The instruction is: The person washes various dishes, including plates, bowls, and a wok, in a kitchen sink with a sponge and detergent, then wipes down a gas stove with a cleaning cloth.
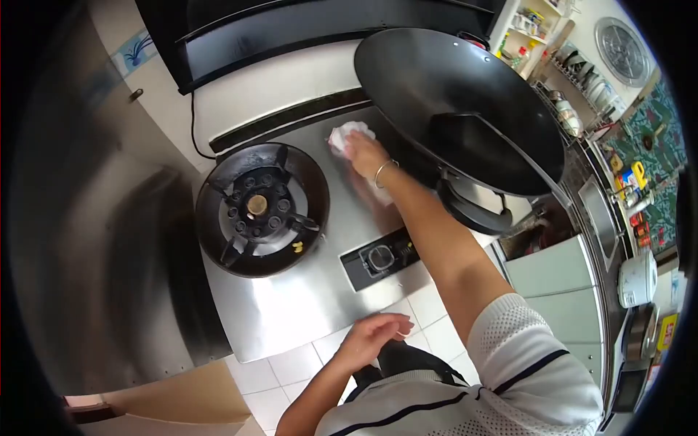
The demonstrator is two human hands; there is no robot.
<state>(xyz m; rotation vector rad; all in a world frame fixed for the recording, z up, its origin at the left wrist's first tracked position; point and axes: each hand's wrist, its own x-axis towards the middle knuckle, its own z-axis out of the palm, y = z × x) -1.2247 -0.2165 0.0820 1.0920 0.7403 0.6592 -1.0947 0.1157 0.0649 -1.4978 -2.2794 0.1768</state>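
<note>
A crumpled white cloth (352, 133) lies under my right hand (365, 154), pressed on the steel stove top (276, 312) near its back edge, between the burner and the wok. My right fingers are wrapped over it, and a bracelet circles that wrist. Close to my body, in front of the stove's front edge, my left hand (374, 338) has its fingers curled loosely; what they hold, if anything, is hidden. The round black burner (258, 207) on the left has a few yellow bits in its dish. A control knob (379, 258) sits on the front panel.
A large black wok (465, 94) with a long-handled utensil (520, 152) inside stands on the right side of the stove. The dark range hood (291, 51) is behind. Farther right are a sink (600, 218), a white rice cooker (638, 280) and a dish rack (582, 80).
</note>
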